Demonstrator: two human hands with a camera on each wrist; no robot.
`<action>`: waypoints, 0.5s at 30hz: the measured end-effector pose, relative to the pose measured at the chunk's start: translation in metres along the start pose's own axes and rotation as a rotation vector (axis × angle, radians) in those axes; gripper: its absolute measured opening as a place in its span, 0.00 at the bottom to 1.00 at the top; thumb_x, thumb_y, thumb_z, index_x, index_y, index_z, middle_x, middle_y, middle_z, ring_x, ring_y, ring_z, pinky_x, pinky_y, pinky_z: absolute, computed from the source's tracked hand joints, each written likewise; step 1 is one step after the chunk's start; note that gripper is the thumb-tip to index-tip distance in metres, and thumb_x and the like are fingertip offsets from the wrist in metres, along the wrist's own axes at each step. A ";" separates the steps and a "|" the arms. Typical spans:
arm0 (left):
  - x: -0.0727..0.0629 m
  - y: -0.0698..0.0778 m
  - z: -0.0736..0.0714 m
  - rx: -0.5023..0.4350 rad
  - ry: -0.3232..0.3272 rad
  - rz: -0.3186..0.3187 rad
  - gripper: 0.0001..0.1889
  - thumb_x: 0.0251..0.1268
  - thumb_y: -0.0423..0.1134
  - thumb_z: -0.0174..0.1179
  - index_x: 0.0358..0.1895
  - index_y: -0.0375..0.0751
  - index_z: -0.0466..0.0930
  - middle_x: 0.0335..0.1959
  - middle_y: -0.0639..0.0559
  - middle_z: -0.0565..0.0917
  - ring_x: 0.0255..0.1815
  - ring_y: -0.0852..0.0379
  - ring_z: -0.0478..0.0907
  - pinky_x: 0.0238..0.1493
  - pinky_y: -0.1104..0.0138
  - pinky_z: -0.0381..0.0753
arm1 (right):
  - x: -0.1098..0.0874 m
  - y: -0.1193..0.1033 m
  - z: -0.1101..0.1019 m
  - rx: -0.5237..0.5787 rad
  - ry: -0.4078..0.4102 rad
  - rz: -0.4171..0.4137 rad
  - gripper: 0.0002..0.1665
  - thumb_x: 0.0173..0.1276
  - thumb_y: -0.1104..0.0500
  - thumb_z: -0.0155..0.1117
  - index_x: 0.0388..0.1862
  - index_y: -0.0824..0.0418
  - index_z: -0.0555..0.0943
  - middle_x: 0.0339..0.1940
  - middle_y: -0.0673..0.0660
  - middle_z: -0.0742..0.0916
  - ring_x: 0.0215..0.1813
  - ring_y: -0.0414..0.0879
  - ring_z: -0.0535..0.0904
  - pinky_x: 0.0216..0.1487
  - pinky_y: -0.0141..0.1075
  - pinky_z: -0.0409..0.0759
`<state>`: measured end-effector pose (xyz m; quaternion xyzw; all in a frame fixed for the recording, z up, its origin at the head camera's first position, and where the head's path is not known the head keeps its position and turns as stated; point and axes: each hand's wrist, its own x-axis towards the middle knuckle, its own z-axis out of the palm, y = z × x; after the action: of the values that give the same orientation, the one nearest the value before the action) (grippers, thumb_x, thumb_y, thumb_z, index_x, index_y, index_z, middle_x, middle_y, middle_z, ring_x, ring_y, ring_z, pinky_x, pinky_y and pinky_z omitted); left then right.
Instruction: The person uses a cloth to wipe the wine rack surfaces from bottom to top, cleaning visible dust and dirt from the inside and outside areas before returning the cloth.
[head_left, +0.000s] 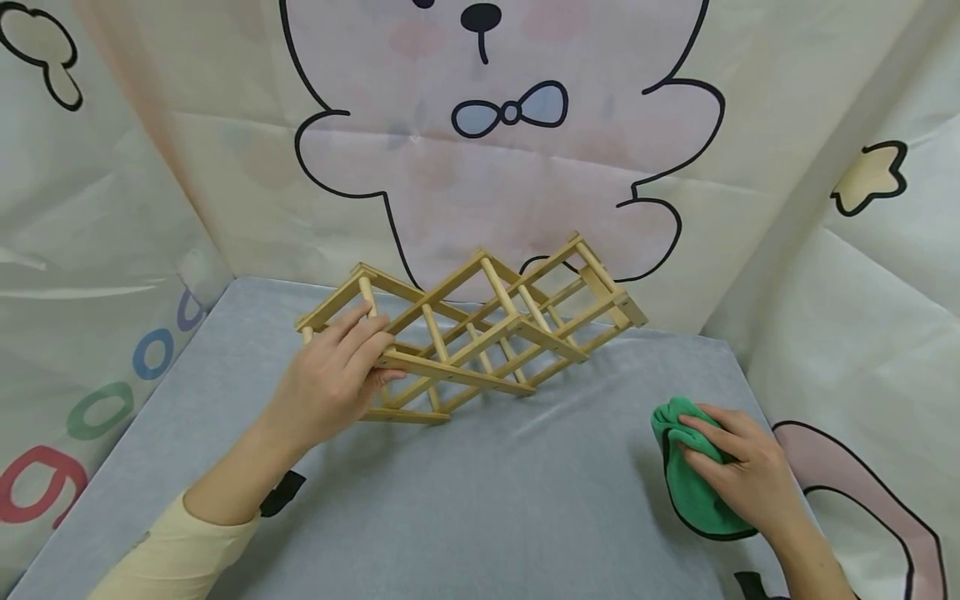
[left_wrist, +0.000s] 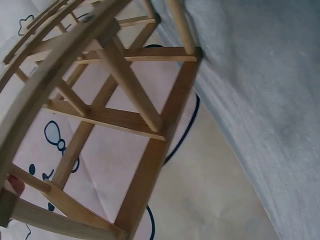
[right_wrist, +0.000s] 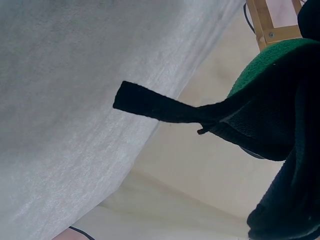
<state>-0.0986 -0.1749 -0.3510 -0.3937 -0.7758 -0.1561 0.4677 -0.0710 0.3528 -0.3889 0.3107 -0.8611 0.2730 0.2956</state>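
Note:
A light wooden lattice rack (head_left: 465,379) of crossed slats and round dowels stands tilted toward the back of the table. My left hand (head_left: 333,379) grips its left end, fingers over the frame and thumb below a slat. From the left wrist, the same rack (left_wrist: 172,110) fills much of the view, with only a fingertip showing at the left edge. On the right, my right hand (head_left: 746,471) holds a bunched green cloth (head_left: 701,492) with black edging. The right wrist view shows the cloth's green face (right_wrist: 272,60) beside dark folds; the hand's grip is hidden there.
A blue-grey cover (head_left: 525,492) lies over the table. Printed cloth sheets (head_left: 225,167) hang close behind and at both sides. Black tabs show near both wrists, one by the left sleeve (head_left: 180,546).

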 end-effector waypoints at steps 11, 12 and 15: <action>-0.006 -0.019 0.011 -0.019 0.090 0.076 0.21 0.81 0.47 0.58 0.45 0.25 0.79 0.45 0.33 0.85 0.54 0.31 0.84 0.57 0.47 0.85 | 0.001 -0.003 -0.002 0.001 -0.013 0.013 0.33 0.76 0.36 0.62 0.45 0.65 0.92 0.52 0.58 0.89 0.60 0.27 0.75 0.59 0.15 0.70; -0.006 -0.021 0.012 -0.025 0.097 0.081 0.21 0.81 0.47 0.58 0.45 0.24 0.79 0.45 0.32 0.85 0.53 0.31 0.84 0.57 0.47 0.85 | 0.001 -0.003 -0.002 0.000 -0.019 0.015 0.33 0.76 0.36 0.61 0.45 0.65 0.92 0.52 0.57 0.89 0.60 0.27 0.75 0.59 0.15 0.70; -0.005 -0.028 0.014 -0.040 0.110 0.103 0.22 0.81 0.47 0.57 0.44 0.24 0.79 0.45 0.32 0.85 0.53 0.31 0.85 0.57 0.47 0.85 | 0.001 -0.003 -0.002 0.002 -0.018 0.003 0.33 0.77 0.37 0.62 0.45 0.66 0.92 0.52 0.58 0.89 0.60 0.28 0.75 0.60 0.16 0.70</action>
<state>-0.1267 -0.1869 -0.3592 -0.4331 -0.7243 -0.1690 0.5091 -0.0691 0.3516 -0.3858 0.3120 -0.8640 0.2717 0.2871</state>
